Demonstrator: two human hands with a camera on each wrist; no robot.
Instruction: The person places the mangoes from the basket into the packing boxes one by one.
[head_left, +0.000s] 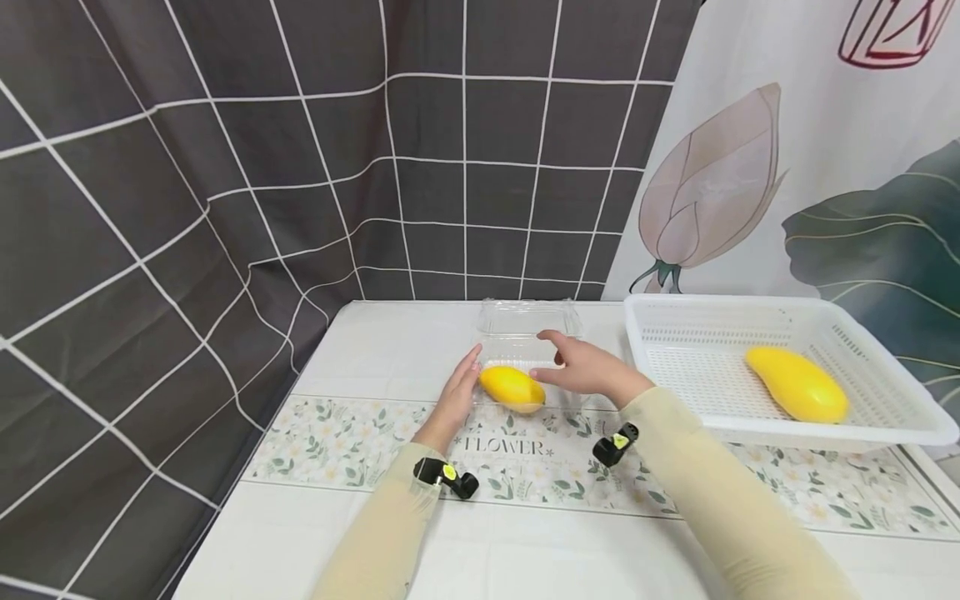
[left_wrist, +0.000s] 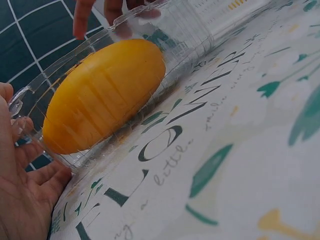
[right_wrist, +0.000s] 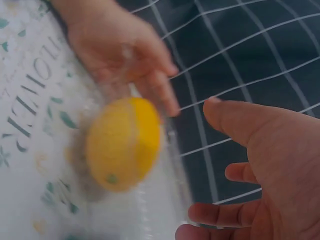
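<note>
A yellow mango-shaped fruit lies in the left part of a clear plastic box, whose lid is raised at the back. The left hand rests against the box's left end; in the left wrist view its fingers touch the clear wall beside the fruit. Above the box's right part hovers the right hand, fingers spread and slightly bent, holding nothing. The right wrist view shows that hand apart from the fruit.
At the right a white perforated basket holds another yellow fruit. A floral strip with lettering crosses the white table. Dark checked cloth hangs behind and at the left.
</note>
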